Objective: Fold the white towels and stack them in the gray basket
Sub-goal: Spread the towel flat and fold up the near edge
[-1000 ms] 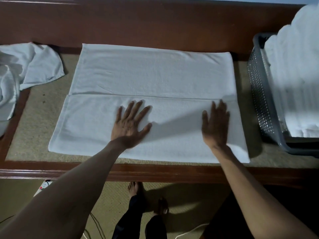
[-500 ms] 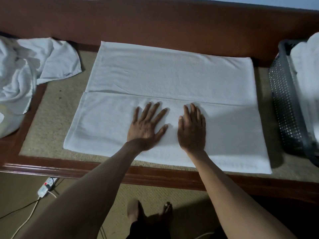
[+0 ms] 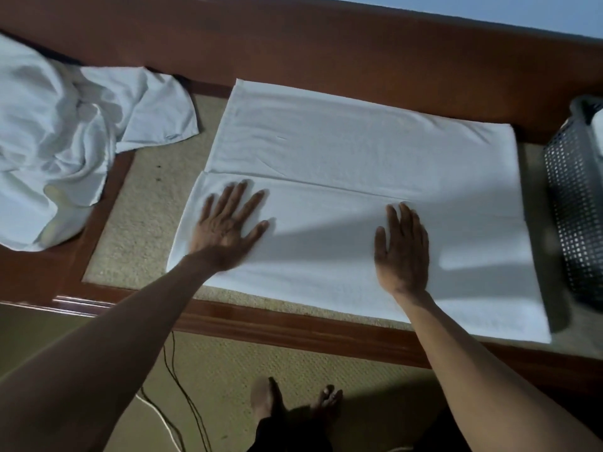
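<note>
The left hand (image 3: 225, 230), fingers spread, and the right hand (image 3: 403, 252), fingers together, press flat on the half-folded white terry towel (image 3: 342, 151) lying mid-way along the wood-rimmed beige counter (image 3: 140, 203). At the counter's right edge, the gray perforated plastic basket (image 3: 574, 203) holds white towelling (image 3: 599, 128).

White towel (image 3: 359, 151) flat, near flap folded; crumpled towels (image 3: 49, 141) left; gray basket (image 3: 574, 216) right.
</note>
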### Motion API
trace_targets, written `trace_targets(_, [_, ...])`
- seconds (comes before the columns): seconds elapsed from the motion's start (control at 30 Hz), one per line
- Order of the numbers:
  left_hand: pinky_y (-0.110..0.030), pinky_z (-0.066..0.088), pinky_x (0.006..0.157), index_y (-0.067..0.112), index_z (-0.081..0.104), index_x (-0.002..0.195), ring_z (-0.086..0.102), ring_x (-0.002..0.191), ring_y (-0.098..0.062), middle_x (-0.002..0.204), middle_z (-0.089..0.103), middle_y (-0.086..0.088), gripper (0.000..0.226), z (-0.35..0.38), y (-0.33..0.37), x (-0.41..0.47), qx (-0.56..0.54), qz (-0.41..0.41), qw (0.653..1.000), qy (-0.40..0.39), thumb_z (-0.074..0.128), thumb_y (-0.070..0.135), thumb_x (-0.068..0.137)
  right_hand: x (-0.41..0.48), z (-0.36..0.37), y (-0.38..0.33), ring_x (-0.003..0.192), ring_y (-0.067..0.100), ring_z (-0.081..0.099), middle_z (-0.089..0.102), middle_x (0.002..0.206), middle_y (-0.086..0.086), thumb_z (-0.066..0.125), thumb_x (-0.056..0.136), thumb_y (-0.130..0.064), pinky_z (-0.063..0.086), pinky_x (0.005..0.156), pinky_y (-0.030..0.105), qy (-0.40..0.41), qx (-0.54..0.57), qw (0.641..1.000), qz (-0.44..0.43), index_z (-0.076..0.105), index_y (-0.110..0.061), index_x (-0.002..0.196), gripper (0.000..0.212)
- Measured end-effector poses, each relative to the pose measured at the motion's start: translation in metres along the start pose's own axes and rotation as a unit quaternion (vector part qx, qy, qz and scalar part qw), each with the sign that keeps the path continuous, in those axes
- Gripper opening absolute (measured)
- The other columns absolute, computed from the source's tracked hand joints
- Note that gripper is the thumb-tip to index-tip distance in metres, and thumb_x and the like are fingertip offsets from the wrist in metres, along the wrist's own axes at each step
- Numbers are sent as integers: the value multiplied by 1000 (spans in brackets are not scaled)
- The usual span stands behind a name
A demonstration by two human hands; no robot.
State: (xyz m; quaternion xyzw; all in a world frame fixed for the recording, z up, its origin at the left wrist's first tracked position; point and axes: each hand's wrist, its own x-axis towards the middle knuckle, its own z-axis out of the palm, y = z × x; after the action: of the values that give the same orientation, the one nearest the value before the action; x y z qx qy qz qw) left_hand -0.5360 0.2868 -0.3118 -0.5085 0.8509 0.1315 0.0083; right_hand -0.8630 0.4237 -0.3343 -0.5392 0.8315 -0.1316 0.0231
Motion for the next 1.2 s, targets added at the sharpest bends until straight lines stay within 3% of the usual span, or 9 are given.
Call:
trace_targets(0.37, [-49, 3, 129, 45, 1, 162, -8, 159, -17, 172, -5, 8, 65, -3, -15, -6, -5, -10, 999, 32, 21, 67, 104, -3, -4, -8, 154, 23, 23, 29, 165, 7, 25, 109, -43, 19, 124, 40, 7, -7, 1000, 7, 33, -19, 158, 55])
trace_targets(0.43, [-50, 8, 128, 43, 10, 162, 1, 159, -19, 173, 4, 7, 65, -2, -17, -6, 0, -9, 999, 39, 26, 66, 104, -3, -5, -8, 152, 23, 28, 34, 163, 7, 29, 109, -42, 23, 123, 42, 11, -4, 1000, 9, 37, -18, 156, 53])
trace_targets(0.53, [-51, 32, 114, 37, 49, 143, 41, 140, -28, 153, 45, 0, 59, -6, -12, 11, -2, -41, 995, 89, 41, 67, 94, 10, -7, -8, 127, 31, 51, 53, 143, 11, 40, 107, -37, 41, 103, 46, 44, -28, 999, -3, 54, -15, 139, 41])
trace_targets(0.63, [-49, 39, 93, 24, 67, 114, 54, 110, -33, 117, 62, -4, 44, -18, 9, 54, -45, -110, 978, 172, 51, 57, 89, 48, -13, -4, 90, 36, 55, 58, 102, 9, 41, 105, -31, 42, 72, 43, 70, -28, 997, 17, 60, -15, 104, 25])
trace_targets(0.7, [-48, 39, 92, 21, 67, 113, 54, 110, -35, 115, 62, -6, 33, -27, 28, 93, -72, -116, 972, 193, 55, 43, 91, 82, -18, 4, 89, 37, 55, 58, 98, 10, 46, 103, -26, 43, 73, 44, 60, 25, 997, 33, 58, -13, 100, 18])
trace_targets(0.8, [-48, 40, 96, 19, 63, 123, 51, 118, -35, 126, 59, -9, 31, -33, 57, 153, -102, -84, 977, 169, 57, 33, 95, 131, -25, 18, 103, 35, 56, 60, 113, 13, 60, 97, -19, 48, 85, 47, 28, 74, 996, 37, 57, -8, 116, 23])
trace_targets(0.93, [-48, 36, 108, 16, 50, 144, 43, 136, -32, 148, 48, -9, 47, -35, 96, 226, -103, -22, 989, 106, 54, 34, 101, 199, -32, 37, 115, 36, 53, 58, 123, 15, 64, 94, -15, 46, 95, 49, -38, 81, 996, 11, 53, -5, 131, 40])
trace_targets(1.1, [-53, 17, 124, 16, 25, 161, 21, 154, -26, 167, 25, -5, 64, -30, 110, 278, -55, 10, 998, 22, 43, 44, 107, 271, -30, 56, 141, 35, 39, 45, 150, 18, 58, 102, -27, 35, 112, 48, -140, 10, 990, -16, 41, -3, 149, 55])
trace_targets(1.2, [-49, 37, 111, 19, 35, 156, 40, 140, -28, 157, 41, -4, 67, -32, 103, 286, -48, 22, 998, 34, 56, 49, 100, 291, -25, 61, 128, 39, 48, 50, 138, 18, 61, 99, -38, 41, 101, 49, -152, -24, 988, -34, 48, -7, 142, 55])
